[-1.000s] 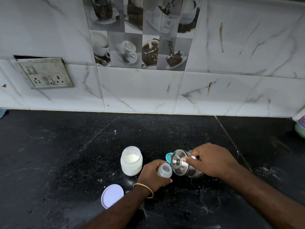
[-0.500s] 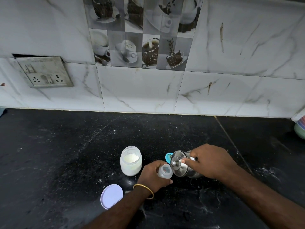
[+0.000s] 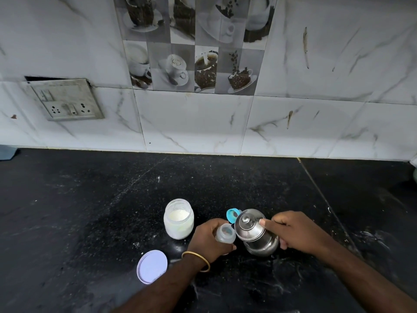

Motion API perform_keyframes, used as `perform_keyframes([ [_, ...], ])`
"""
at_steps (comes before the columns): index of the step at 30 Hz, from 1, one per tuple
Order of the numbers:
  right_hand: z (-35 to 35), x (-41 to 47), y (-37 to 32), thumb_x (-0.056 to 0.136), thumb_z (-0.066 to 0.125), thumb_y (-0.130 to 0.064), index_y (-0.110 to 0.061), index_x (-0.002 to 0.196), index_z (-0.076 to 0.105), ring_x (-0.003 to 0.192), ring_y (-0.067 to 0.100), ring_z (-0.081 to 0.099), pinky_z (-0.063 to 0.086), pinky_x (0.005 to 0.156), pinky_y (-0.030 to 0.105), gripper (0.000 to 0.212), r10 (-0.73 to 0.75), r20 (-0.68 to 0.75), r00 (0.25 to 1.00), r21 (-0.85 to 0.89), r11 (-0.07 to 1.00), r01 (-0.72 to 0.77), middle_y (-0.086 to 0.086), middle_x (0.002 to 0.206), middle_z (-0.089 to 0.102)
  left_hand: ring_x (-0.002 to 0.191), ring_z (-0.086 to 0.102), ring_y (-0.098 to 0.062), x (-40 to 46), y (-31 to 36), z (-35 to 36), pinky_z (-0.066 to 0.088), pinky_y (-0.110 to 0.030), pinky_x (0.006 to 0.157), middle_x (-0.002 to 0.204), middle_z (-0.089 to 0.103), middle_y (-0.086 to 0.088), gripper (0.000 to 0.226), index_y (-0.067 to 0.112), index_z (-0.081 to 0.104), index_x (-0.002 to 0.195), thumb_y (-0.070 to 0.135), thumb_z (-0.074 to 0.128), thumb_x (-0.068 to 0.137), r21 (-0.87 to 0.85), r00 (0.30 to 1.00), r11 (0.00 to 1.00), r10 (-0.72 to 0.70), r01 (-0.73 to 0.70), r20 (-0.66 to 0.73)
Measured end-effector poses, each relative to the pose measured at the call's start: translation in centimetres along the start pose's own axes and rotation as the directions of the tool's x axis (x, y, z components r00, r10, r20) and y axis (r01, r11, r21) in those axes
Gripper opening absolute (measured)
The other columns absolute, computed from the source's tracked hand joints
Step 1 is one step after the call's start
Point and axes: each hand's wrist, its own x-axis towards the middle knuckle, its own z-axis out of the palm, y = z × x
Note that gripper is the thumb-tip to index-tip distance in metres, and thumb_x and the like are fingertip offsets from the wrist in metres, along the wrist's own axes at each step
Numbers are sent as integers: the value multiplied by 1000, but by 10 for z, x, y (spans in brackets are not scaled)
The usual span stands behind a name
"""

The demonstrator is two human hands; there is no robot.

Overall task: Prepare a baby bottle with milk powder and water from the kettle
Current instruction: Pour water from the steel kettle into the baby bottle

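Observation:
My left hand (image 3: 208,241) grips a small clear baby bottle (image 3: 225,233), open at the top and standing on the black counter. A small steel kettle (image 3: 255,232) is tilted left toward the bottle's mouth, with my right hand (image 3: 295,231) on its handle and the thumb on its lid. An open glass jar of white milk powder (image 3: 178,219) stands just left of my left hand. A teal bottle cap (image 3: 232,214) lies behind the bottle and kettle.
A lilac jar lid (image 3: 152,266) lies flat on the counter (image 3: 90,211) near my left forearm. The tiled wall rises behind, with a switch and socket plate (image 3: 65,100) at the left. White powder specks dot the counter.
The kettle has tipped a little further toward the bottle. Both hands have stayed in almost the same place.

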Motion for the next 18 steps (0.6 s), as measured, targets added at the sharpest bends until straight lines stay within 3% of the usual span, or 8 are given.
perform_keyframes([
  [4,11,-3,19,94,61,-46,-11,58,58,63,29,71,54,62,27,50,51,14,999,219,974,-53,16,61,70,87,70,-1,-1,0,3,53,-15,77,94,76,8,47,29,72,95,19,93,54,-9,1000,1000,-15,15,-20],
  [8,21,-4,43,95,61,-41,-9,61,59,66,34,72,54,58,27,47,96,23,995,378,921,-98,10,55,66,90,71,-3,1,2,8,53,-15,79,97,76,9,50,27,72,98,22,94,54,-3,998,999,-42,42,-51],
  [13,33,-1,73,98,59,-36,3,67,62,61,25,72,55,60,27,50,114,29,993,439,891,-115,14,57,67,89,69,2,-2,4,11,52,-10,77,95,74,12,52,30,69,97,13,95,55,18,993,998,-60,62,-98],
  [18,36,5,96,98,59,-32,10,73,63,58,22,70,54,59,25,49,108,15,994,468,878,-103,18,60,69,92,70,-3,-2,1,18,53,-14,80,98,74,10,54,31,68,100,16,94,54,9,984,996,-91,93,-154],
])
